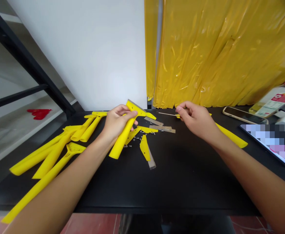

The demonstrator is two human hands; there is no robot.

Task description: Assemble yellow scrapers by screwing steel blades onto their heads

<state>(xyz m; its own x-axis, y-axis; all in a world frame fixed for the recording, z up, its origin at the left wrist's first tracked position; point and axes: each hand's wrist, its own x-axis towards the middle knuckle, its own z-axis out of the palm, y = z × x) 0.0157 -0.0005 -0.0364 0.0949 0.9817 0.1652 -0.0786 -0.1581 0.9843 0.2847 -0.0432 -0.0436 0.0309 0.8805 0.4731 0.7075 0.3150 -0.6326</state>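
Observation:
My left hand [119, 122] is closed around a yellow scraper handle [123, 139], its head tilted up with a grey blade [136, 106] along the top edge. To the right, my right hand [192, 118] pinches a screwdriver [168, 114] whose thin shaft points left toward the scraper; its yellow grip is mostly hidden by the fingers. Between and below the hands lie loose yellow plates [144, 148], grey metal strips [160, 127] and several small screws and nuts [137, 138]. One plate rests partly over a grey strip [151, 161].
Several yellow handles [52, 144] lie at the left of the black table [176, 185]. Another yellow handle [232, 135] is beyond my right wrist. A phone [244, 115], a lit tablet-like screen [271, 144] and a bottle [269, 100] stand or lie at the right.

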